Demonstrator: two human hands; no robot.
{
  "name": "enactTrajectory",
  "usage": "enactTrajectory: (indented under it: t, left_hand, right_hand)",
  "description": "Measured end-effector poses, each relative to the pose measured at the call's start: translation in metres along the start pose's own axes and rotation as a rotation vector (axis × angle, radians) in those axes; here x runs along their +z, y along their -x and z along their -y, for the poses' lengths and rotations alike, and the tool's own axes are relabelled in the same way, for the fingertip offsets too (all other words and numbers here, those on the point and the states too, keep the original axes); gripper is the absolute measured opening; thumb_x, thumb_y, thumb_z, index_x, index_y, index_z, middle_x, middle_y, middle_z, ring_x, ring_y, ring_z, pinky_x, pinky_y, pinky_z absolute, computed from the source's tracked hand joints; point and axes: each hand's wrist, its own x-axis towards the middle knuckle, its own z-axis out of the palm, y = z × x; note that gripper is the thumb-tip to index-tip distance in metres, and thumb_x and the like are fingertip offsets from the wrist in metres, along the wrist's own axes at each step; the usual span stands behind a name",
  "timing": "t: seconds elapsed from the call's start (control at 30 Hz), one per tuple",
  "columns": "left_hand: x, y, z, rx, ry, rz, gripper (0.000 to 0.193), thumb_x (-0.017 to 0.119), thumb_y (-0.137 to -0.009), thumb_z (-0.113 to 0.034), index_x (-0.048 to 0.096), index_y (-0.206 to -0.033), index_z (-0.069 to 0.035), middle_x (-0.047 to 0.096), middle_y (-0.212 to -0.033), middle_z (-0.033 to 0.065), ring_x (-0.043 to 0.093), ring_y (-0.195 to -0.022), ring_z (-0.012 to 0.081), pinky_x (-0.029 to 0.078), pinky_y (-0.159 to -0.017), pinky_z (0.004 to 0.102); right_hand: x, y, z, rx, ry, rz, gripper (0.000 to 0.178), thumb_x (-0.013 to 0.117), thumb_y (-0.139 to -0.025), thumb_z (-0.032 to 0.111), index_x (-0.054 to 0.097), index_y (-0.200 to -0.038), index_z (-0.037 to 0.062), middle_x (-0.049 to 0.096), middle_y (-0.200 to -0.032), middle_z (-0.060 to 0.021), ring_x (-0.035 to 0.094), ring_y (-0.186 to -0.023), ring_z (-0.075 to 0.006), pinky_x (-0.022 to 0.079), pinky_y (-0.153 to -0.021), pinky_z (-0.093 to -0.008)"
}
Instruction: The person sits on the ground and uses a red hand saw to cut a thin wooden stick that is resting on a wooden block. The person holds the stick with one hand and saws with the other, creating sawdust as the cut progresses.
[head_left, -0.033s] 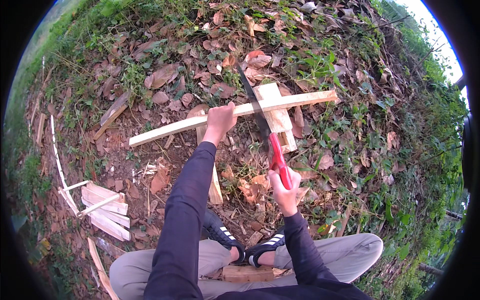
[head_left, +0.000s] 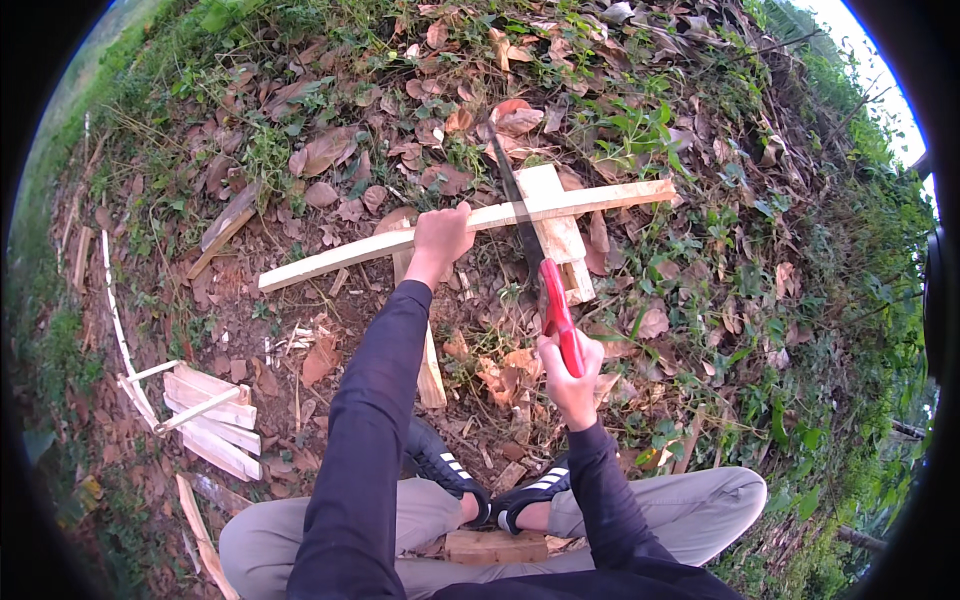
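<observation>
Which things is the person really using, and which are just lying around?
In use: left hand gripping the long wooden strip; right hand gripping the red-handled saw; wooden block under the strip.

Lying about: stacked wood offcuts, dry leaves, thin white strip.

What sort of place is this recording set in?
Outdoors, probably a patch of rough ground at the edge of a garden or wood: bare soil strewn with dry leaves, weeds and wood offcuts. The person sits on the ground sawing a wooden slat laid over a block.
</observation>
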Motion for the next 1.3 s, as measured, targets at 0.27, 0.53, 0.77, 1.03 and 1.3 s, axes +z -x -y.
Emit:
enactTrajectory:
  t: [0.27, 0.53, 0.77, 1.03, 1.3]
  left_hand:
    - [-0.027, 0.013, -0.002, -0.006, -0.081, -0.009, 0.052, 0.071, -0.076, -0.051, 0.059, -0.102, -0.008, 0.061, -0.099, 0.0099, 0.06, -0.099, 0.0268, 0.046, -0.084, 0.0434]
    - [-0.029, 0.041, 0.029, -0.18, -0.036, -0.159, 0.058, 0.048, -0.091, -0.062, 0.061, -0.101, -0.007, 0.055, -0.095, 0.0104, 0.052, -0.095, 0.0272, 0.037, -0.084, 0.0429]
    - [-0.018, 0.05, 0.029, -0.102, -0.093, -0.206, 0.067, 0.039, -0.094, -0.071, 0.061, -0.098, -0.007, 0.054, -0.094, 0.0107, 0.05, -0.097, 0.0283, 0.035, -0.09, 0.0465]
    - [-0.014, 0.044, 0.022, -0.227, -0.059, -0.134, 0.066, 0.038, -0.096, -0.068, 0.061, -0.091, -0.007, 0.06, -0.092, 0.0103, 0.052, -0.098, 0.0306, 0.035, -0.091, 0.047]
    - [-0.009, 0.041, 0.02, -0.261, -0.058, -0.189, 0.076, 0.032, -0.092, -0.076, 0.062, -0.091, -0.007, 0.059, -0.092, 0.0102, 0.051, -0.098, 0.0293, 0.031, -0.098, 0.0498]
  right_hand:
    - [-0.019, 0.005, -0.036, -0.033, 0.156, 0.109, 0.021, 0.068, -0.081, 0.008, 0.056, -0.065, 0.0014, 0.05, -0.052, -0.0004, 0.046, -0.046, -0.0084, 0.035, -0.047, -0.0284]
    - [-0.01, 0.007, -0.036, -0.006, 0.105, 0.08, 0.021, 0.068, -0.08, 0.009, 0.056, -0.065, 0.0016, 0.046, -0.05, -0.0007, 0.044, -0.044, -0.0083, 0.034, -0.047, -0.0293]
    - [-0.004, 0.003, -0.041, -0.053, 0.141, 0.102, 0.022, 0.067, -0.078, 0.01, 0.053, -0.063, 0.0028, 0.043, -0.047, -0.0024, 0.045, -0.041, -0.0108, 0.036, -0.046, -0.0305]
    - [-0.001, 0.0, -0.038, -0.014, 0.142, 0.105, 0.022, 0.067, -0.08, 0.009, 0.054, -0.063, 0.0032, 0.044, -0.048, -0.0029, 0.046, -0.042, -0.0102, 0.036, -0.046, -0.0295]
    - [-0.014, 0.028, -0.008, 0.057, 0.134, 0.079, 0.024, 0.065, -0.083, 0.006, 0.052, -0.064, 0.0023, 0.047, -0.054, 0.0022, 0.041, -0.049, -0.0056, 0.031, -0.046, -0.0278]
